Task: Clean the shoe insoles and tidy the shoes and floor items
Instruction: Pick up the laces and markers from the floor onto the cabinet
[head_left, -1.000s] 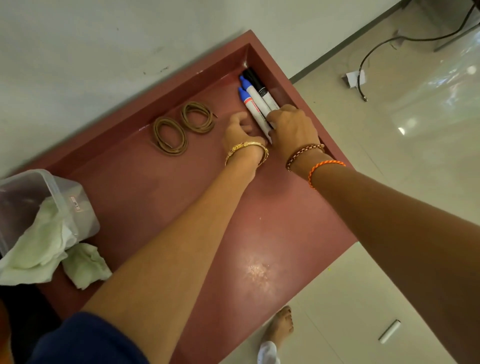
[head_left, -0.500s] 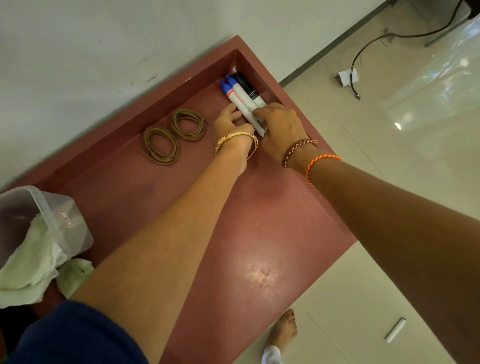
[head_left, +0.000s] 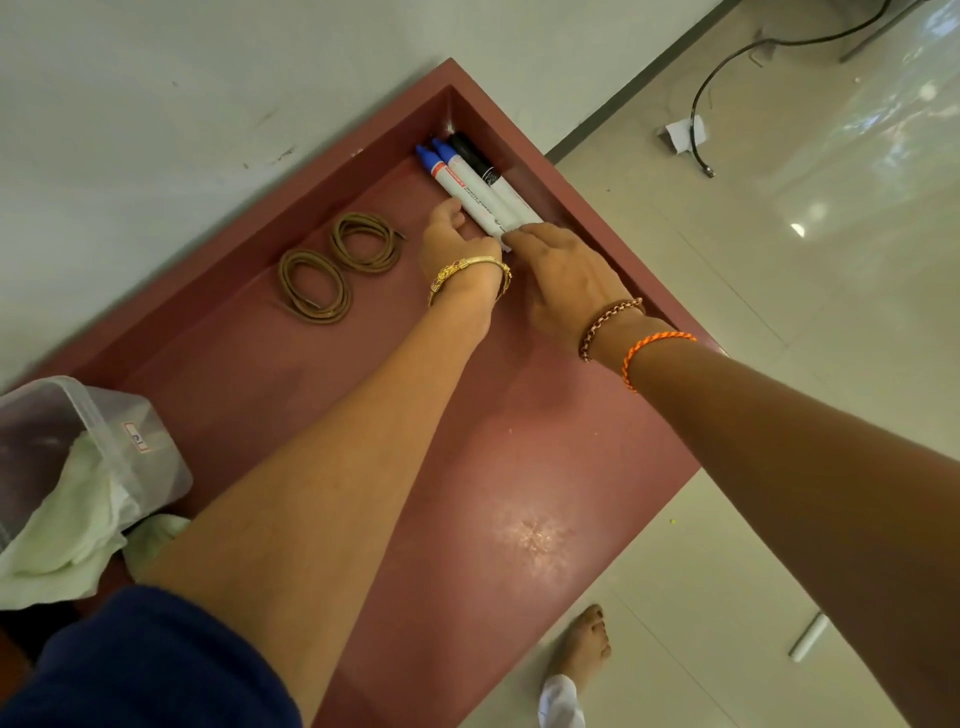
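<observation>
Markers (head_left: 480, 189) lie side by side in far corner of red tray (head_left: 571, 467) | left hand (head_left: 452, 244) and right hand (head_left: 561, 270) press relaxed fingers on their ends, likely squaring them up | coiled laces (head_left: 337, 270) sit just beside.

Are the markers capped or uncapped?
Capped. The markers lie side by side in the tray corner, with two blue caps and one black on their far ends.

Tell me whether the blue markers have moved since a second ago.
Yes. The blue markers slid slightly toward the red tray's far corner, caps now nearly level with the black marker.
</observation>
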